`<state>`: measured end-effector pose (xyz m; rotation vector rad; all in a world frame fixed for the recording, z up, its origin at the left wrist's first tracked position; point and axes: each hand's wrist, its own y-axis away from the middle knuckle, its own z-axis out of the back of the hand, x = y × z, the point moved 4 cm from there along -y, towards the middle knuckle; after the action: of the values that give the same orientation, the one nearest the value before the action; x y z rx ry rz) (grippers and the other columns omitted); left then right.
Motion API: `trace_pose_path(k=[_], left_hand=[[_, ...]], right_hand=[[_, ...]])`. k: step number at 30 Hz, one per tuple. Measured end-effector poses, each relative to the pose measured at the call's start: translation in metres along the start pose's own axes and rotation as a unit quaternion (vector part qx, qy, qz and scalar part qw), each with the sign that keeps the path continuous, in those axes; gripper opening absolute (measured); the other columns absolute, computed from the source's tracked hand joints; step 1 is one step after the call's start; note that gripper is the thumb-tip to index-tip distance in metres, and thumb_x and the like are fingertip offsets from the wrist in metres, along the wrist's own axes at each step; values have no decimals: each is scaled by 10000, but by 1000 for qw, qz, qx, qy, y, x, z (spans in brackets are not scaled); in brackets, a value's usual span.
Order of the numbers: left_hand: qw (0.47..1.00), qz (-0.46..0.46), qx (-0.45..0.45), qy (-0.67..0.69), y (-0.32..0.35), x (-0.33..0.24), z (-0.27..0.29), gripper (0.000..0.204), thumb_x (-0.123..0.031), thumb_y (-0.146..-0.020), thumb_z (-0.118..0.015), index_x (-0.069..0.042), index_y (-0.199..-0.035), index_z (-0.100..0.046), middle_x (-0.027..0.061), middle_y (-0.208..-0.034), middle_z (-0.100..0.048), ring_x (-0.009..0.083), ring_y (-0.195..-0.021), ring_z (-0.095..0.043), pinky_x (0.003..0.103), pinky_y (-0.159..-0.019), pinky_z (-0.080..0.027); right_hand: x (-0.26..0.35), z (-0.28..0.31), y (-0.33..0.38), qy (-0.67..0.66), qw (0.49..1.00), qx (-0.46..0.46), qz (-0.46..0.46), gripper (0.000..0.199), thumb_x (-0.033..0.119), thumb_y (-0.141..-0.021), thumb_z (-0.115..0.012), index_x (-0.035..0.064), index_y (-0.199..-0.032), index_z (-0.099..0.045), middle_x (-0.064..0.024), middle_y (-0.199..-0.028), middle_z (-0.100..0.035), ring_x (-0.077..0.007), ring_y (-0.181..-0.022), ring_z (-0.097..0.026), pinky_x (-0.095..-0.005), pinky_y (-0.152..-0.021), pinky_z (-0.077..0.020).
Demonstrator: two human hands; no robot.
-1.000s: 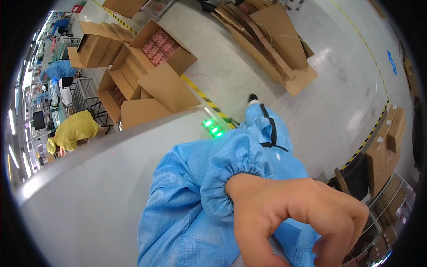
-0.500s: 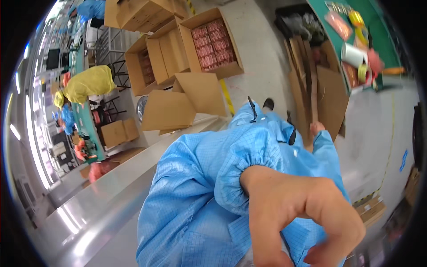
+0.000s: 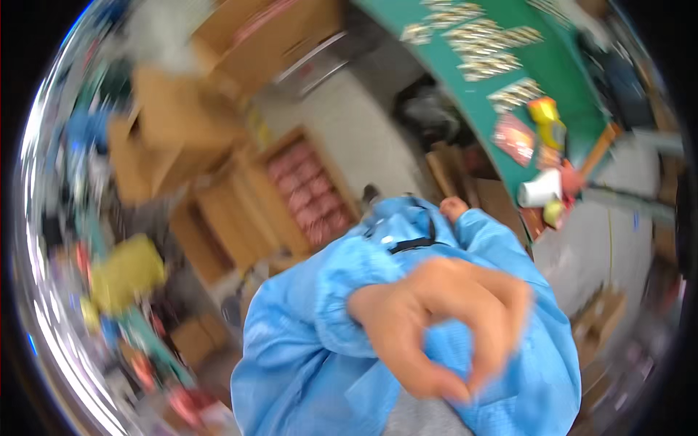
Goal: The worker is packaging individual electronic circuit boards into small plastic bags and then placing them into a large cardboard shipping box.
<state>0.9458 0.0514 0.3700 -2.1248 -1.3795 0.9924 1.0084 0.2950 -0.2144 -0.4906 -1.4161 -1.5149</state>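
My left hand is raised close in front of me, with the arm bent across my blue smock. Thumb and finger meet at the tips in a ring, and I see nothing held in it. Beyond it my right hand shows small and blurred at the end of its sleeve, low at my right side. It is nearest some upright cardboard pieces; its fingers are too smeared to read.
An open carton of pink packs stands ahead, with other cardboard boxes to its left. At right, a green workbench carries rows of small parts, a pink bag, yellow rolls and a white roll.
The whole view has swung, bringing more of the green bench into sight. My left hand has shifted up and left, fingertips drawn together. The right hand sits further left in view.
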Motion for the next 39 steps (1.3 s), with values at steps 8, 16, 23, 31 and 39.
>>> trace_pose_path(k=[8,16,23,31,39], left_hand=[[450,501,199,-712,125,7,447,266,-248,-934,-518,-13,-885,-631,220,-841,-615,397,-817,-593,480,-696,-474],[306,581,409,-634,62,-124,664,261,-295,-836,-610,-47,-892,-671,217,-931,-656,413,-875,-612,482,-778,-499],[346,588,247,-688,54,-272,796,204,-230,-822,-620,-33,-777,-650,203,-805,-649,412,-776,-609,481,-701,-514],[561,701,84,-432,-76,-188,875,365,-322,-976,-497,-24,-804,-620,52,-553,-525,152,-520,-522,335,-501,-421],[601,643,142,-453,-176,-159,897,488,-309,-1021,-447,-36,-625,-534,9,-513,-449,99,-474,-409,302,-452,-340]], right_hand=[[-163,-29,118,-103,870,-333,-349,216,288,-814,-668,87,-887,-697,-92,-875,-702,-204,-810,-645,-380,-770,-529],[-28,-123,-112,-72,862,-374,-334,215,290,-801,-648,111,-906,-705,-97,-900,-707,-248,-813,-648,-418,-773,-528],[99,-101,-254,97,923,-236,-289,222,291,-790,-630,132,-922,-711,-102,-921,-711,-286,-815,-651,-451,-775,-527],[645,177,-146,-34,742,-669,28,242,27,-886,-573,14,-1125,-611,-30,-795,-596,-112,-752,-562,-247,-697,-462],[914,157,-248,391,644,-545,368,194,109,-708,-600,130,-870,-706,-10,-802,-552,-160,-669,-515,-297,-691,-488]])
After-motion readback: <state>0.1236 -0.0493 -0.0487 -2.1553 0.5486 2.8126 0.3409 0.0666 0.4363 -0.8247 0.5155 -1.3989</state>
